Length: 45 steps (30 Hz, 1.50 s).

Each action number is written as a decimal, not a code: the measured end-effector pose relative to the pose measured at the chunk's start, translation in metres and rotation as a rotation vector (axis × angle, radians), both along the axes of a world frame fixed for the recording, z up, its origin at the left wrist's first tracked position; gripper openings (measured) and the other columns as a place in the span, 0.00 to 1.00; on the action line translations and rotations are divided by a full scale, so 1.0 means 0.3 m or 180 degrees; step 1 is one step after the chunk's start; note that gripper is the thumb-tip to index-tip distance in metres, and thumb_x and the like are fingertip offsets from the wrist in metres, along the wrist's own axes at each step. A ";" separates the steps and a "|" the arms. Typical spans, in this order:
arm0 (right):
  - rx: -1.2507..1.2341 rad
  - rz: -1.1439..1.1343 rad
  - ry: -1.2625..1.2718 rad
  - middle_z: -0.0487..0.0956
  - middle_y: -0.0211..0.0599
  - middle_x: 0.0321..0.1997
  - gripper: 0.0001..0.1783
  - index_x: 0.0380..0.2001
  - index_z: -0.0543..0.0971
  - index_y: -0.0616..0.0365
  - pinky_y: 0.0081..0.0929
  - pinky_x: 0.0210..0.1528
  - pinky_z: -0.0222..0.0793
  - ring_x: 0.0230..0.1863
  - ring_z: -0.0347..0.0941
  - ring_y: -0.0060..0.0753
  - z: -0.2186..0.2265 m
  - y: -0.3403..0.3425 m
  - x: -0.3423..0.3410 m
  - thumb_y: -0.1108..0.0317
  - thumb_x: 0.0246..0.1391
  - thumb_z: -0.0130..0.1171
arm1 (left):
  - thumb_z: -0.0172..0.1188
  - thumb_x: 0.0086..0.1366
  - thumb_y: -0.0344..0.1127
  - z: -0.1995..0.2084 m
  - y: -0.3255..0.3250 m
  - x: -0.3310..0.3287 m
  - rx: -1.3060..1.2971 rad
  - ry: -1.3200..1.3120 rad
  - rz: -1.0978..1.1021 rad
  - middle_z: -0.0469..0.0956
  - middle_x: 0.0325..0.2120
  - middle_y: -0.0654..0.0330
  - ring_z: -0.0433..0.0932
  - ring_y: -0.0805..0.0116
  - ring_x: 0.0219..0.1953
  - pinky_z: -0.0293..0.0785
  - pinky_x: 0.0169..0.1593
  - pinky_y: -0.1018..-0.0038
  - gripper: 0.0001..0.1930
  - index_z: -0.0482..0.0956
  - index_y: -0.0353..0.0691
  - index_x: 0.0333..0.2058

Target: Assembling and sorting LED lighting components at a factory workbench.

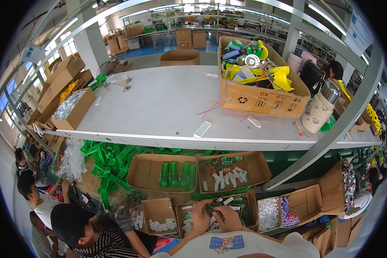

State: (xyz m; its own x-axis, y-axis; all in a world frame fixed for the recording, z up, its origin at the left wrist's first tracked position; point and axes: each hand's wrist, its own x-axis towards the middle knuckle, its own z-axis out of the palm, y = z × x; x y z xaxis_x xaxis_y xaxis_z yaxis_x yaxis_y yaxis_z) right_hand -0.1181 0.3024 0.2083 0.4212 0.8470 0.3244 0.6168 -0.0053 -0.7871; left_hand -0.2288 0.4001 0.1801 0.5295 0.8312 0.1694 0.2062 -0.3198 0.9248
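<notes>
My left hand (200,218) and my right hand (229,219) are close together above a cardboard tray (253,210), fingers pinched. Between their fingertips is a small dark part (210,209), greenish and too small to name. Beneath them the tray holds white pieces and green parts with thin wires. Just behind stands a tray (262,172) of white plastic pieces (230,177) and small green boards with wires (224,161). To its left, another tray (135,172) carries several green plastic housings (173,174).
Loose green housings (112,163) are heaped at left. Boxes of silvery parts (268,213) and purple cylinders (289,213) stand to the right. A grey shelf (159,99) crosses above, bearing a full carton (262,101) and a flask (318,107). A co-worker's gloved hand (124,218) is close at left.
</notes>
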 end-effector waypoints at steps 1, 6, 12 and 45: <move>0.0005 -0.0128 0.0256 0.80 0.43 0.36 0.12 0.40 0.78 0.61 0.29 0.31 0.74 0.30 0.79 0.37 0.010 0.012 0.003 0.65 0.58 0.59 | 0.46 0.67 0.20 -0.031 0.023 -0.002 -0.0014 -0.0018 0.0027 0.80 0.42 0.55 0.76 0.67 0.45 0.69 0.54 0.72 0.11 0.78 0.33 0.41; -0.1172 0.0069 0.3812 0.79 0.33 0.34 0.08 0.37 0.79 0.62 0.24 0.32 0.78 0.30 0.79 0.24 -0.073 0.059 0.155 0.69 0.57 0.59 | 0.48 0.72 0.42 -0.028 0.072 -0.014 -0.3522 -0.1316 -0.0411 0.78 0.46 0.54 0.72 0.69 0.50 0.68 0.54 0.71 0.19 0.75 0.32 0.49; -0.0669 -0.0095 0.2240 0.79 0.36 0.31 0.10 0.39 0.75 0.62 0.24 0.32 0.77 0.31 0.78 0.26 -0.085 0.065 0.012 0.66 0.61 0.56 | 0.53 0.70 0.34 -0.108 -0.031 0.027 -0.1183 -0.0542 -0.0178 0.81 0.30 0.55 0.77 0.73 0.31 0.74 0.35 0.75 0.12 0.79 0.37 0.48; -0.0774 -0.2195 0.1277 0.75 0.36 0.47 0.28 0.52 0.71 0.55 0.35 0.45 0.70 0.46 0.73 0.32 -0.428 0.255 1.087 0.46 0.58 0.57 | 0.61 0.64 0.47 -0.222 0.532 0.768 -0.1380 0.0161 -0.0114 0.53 0.66 0.54 0.62 0.56 0.62 0.69 0.54 0.58 0.34 0.58 0.49 0.66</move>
